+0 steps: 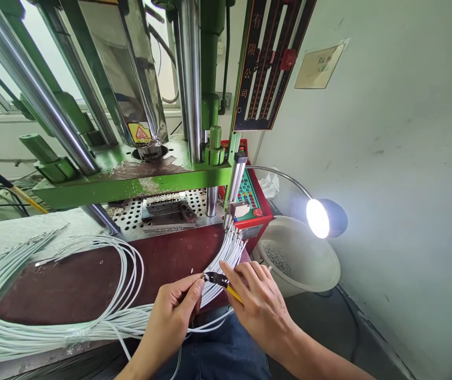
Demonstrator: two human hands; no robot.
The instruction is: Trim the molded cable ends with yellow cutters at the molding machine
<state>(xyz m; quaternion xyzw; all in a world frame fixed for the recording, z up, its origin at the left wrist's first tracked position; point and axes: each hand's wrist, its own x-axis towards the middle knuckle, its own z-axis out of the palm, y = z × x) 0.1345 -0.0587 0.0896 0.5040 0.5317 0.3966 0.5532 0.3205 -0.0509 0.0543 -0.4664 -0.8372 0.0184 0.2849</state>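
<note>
Pliers [218, 279] part-hidden in right hand [258, 296], left hand [178, 306] pinching indistinct piece [203, 276]

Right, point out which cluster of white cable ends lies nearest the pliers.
The cluster beside the red control box, just beyond the pliers in the right hand; the other cable ends lie far to the left.

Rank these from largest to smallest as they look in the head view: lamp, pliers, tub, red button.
1. Tub
2. Lamp
3. Pliers, partly covered by the right hand
4. Red button
</note>
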